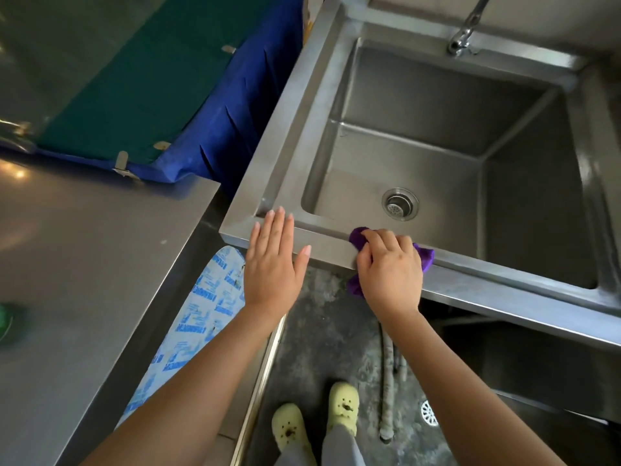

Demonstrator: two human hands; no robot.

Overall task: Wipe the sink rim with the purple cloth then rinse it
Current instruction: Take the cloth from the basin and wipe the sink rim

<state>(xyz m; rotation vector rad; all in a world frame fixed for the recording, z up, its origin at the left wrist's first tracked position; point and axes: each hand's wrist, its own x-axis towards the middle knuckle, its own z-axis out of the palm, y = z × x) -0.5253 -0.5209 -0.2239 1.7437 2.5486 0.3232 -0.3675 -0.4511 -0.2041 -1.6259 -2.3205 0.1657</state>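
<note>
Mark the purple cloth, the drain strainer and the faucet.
purple cloth (424, 258): head view, bunched edge right of the knuckles.
drain strainer (400, 204): head view, perforated centre.
faucet (461, 40): head view, base joint.

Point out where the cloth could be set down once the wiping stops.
Bare steel: the counter left of the sink, and the sink rim along its left side. The basin floor around the drain is bare too. The front rim is crowded: left hand lies flat, right hand presses the purple cloth.
</note>
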